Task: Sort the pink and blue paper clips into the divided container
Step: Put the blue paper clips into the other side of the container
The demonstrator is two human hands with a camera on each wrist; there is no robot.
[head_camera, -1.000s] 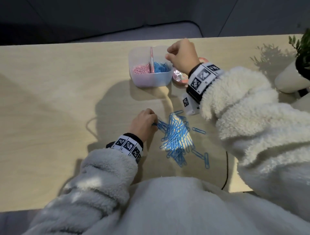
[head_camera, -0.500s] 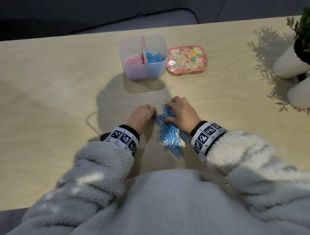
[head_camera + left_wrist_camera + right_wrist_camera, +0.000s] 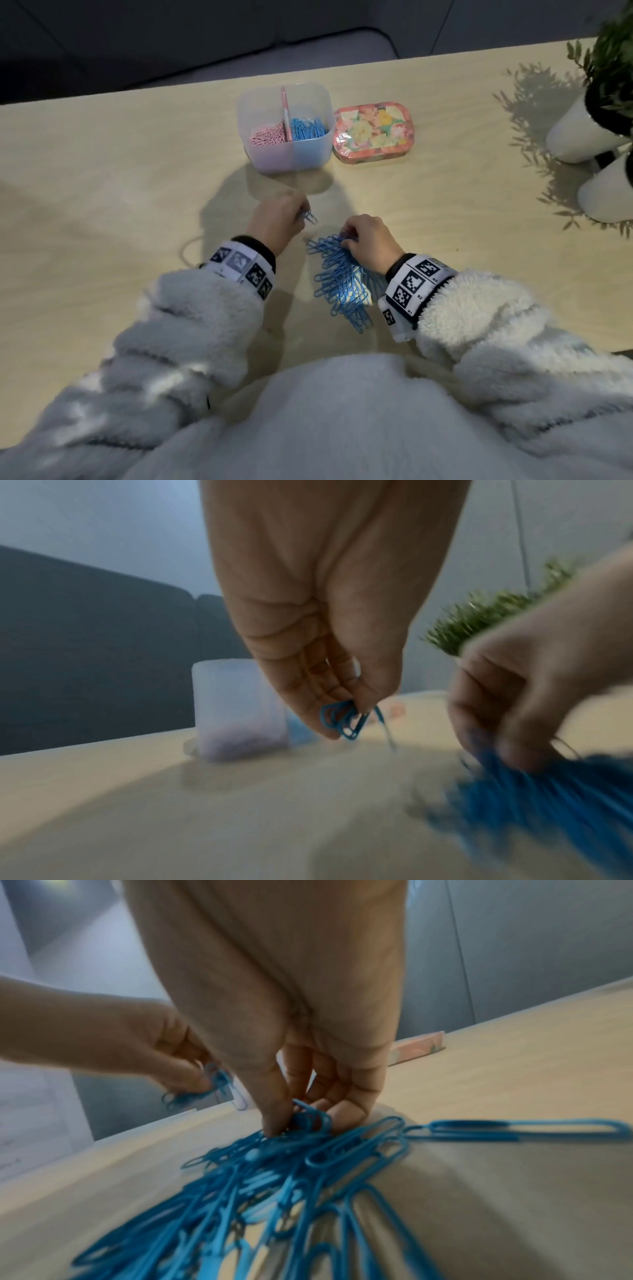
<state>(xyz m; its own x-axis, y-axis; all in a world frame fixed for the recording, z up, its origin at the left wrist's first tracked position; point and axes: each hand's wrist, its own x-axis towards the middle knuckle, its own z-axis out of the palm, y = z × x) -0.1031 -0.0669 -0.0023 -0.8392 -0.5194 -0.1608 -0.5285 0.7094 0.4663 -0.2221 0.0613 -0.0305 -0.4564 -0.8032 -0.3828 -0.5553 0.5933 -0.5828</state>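
A pile of blue paper clips (image 3: pixel 339 281) lies on the table in front of me. My left hand (image 3: pixel 279 219) is lifted a little toward the container and pinches a few blue clips (image 3: pixel 344 719) between thumb and fingers. My right hand (image 3: pixel 368 240) sits at the pile's far end, its thumb and fingers pinching blue clips (image 3: pixel 308 1119) off the heap. The translucent divided container (image 3: pixel 286 150) stands beyond, with pink clips (image 3: pixel 267 135) in its left half and blue clips (image 3: pixel 308 128) in its right half.
A floral tin (image 3: pixel 375 132) sits right of the container. Two white plant pots (image 3: pixel 582 133) stand at the right edge of the table. A thin cable (image 3: pixel 186 250) loops left of my left wrist. A dark sofa lies beyond the table's far edge.
My right hand came back from the container to the pile. My left hand has lifted away from the pile toward the container with a few blue clips.
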